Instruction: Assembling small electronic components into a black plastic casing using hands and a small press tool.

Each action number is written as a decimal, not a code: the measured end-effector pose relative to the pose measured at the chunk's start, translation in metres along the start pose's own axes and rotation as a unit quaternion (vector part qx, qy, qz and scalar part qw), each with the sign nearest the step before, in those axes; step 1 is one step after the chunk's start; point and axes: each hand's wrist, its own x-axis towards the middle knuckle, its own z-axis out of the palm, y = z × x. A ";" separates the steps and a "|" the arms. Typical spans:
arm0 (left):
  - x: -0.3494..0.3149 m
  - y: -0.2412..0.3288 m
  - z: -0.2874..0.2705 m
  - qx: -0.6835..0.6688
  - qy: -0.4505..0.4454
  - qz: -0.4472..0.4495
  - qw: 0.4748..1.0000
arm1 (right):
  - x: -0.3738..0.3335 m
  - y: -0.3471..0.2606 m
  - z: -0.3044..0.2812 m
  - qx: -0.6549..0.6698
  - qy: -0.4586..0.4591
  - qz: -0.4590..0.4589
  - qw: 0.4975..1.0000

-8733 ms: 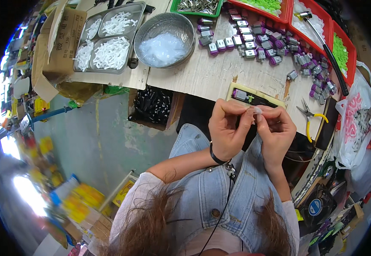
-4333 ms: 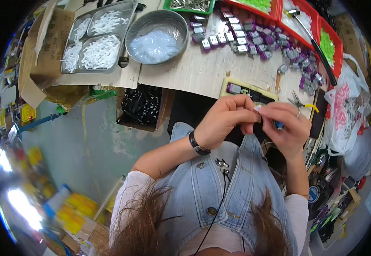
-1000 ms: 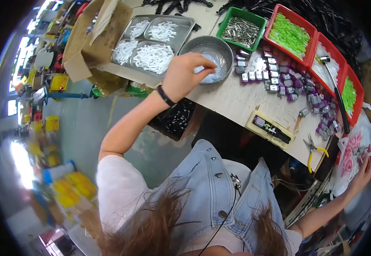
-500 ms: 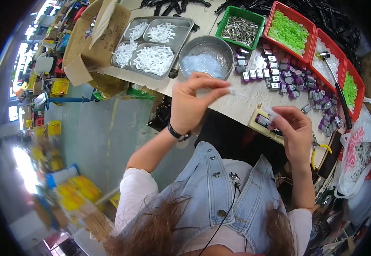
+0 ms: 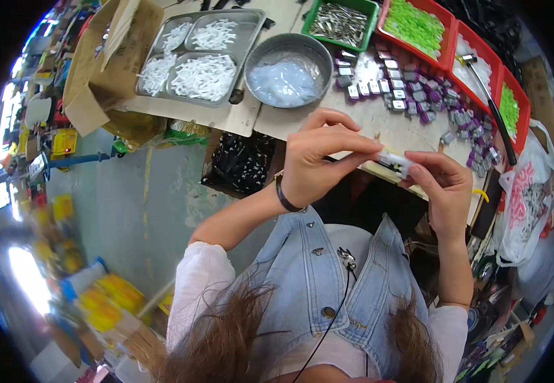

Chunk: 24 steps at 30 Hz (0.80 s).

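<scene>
Pale wood bench (image 5: 270,121), L to R: 1 cardboard box (image 5: 95,83), 1 metal tray (image 5: 245,32) w/ white parts, 1 metal bowl (image 5: 321,64); L hand (image 5: 318,156), thumb + fingertips together, can't tell on what; 1 green bin (image 5: 366,32); 1 small white piece (image 5: 406,167) btwn hands, over 1 yellowish block (image 5: 379,171); R hand (image 5: 446,191), fingertips clamped on that piece; 3 red bins (image 5: 453,39); 1 hammer (image 5: 503,127); 1 plastic bag (image 5: 522,185).
</scene>
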 end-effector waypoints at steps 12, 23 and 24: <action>0.012 -0.020 0.074 0.158 -0.138 0.020 0.978 | -0.026 0.055 -0.073 0.019 0.131 0.117 0.984; 0.007 -0.032 0.079 0.182 -0.188 0.118 0.958 | -0.018 0.049 -0.063 -0.181 0.109 0.111 0.971; 0.007 -0.034 0.079 0.181 -0.199 0.128 0.955 | -0.021 0.052 -0.060 -0.231 0.118 0.074 0.963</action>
